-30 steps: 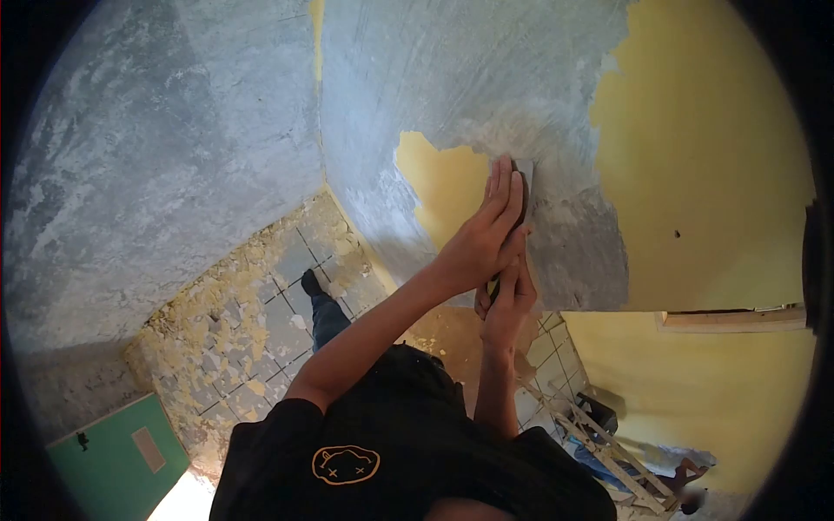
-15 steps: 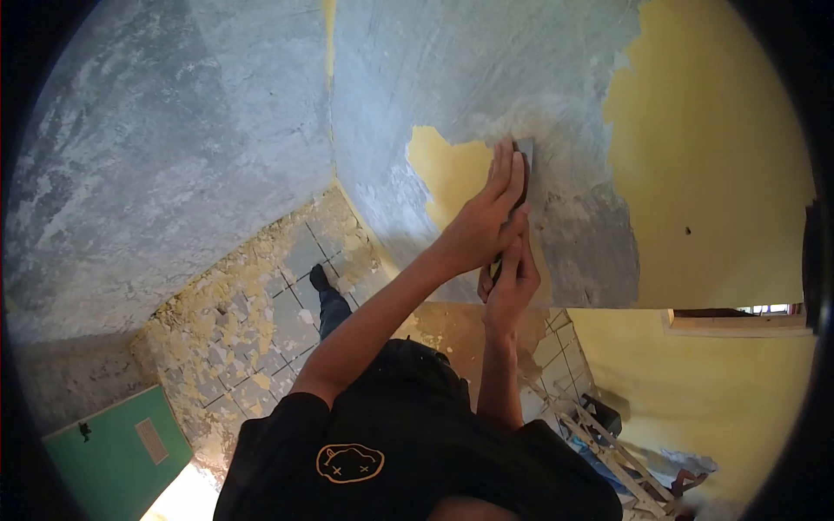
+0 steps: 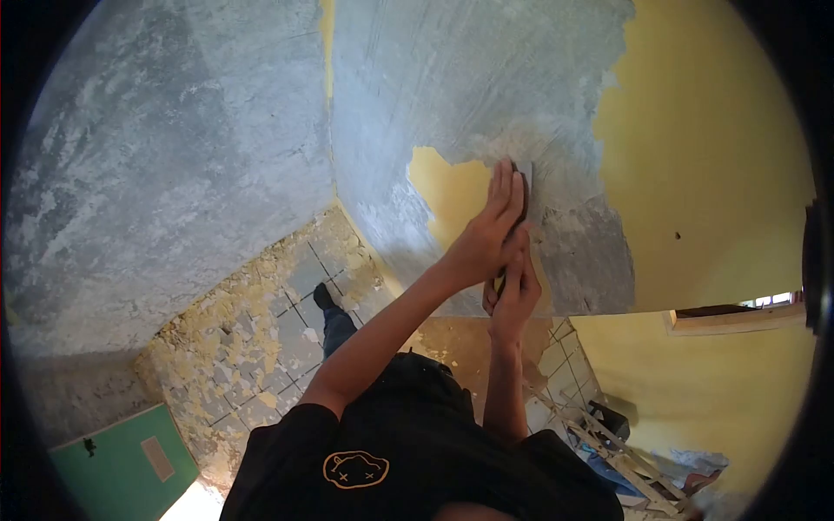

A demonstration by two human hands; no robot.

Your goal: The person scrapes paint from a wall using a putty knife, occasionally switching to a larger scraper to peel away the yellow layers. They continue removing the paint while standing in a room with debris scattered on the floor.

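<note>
scraper [image 3: 527, 178] rests against the wall [image 3: 578, 260], just to the right of a yellow patch [image 3: 456, 187] in the view. the right hand [image 3: 514, 295] has its fingers clamped on the handle end, while the left hand [image 3: 491, 230] lays its fingers straight and together along the scraper; whether they also grip cannot be told. to work it well, the right should likely steer and the left press evenly near the blade, kept at a low angle so a corner does not gouge. footing matters too: chips [image 3: 234, 347] on the floor [image 3: 300, 347] could slip underfoot.
</note>
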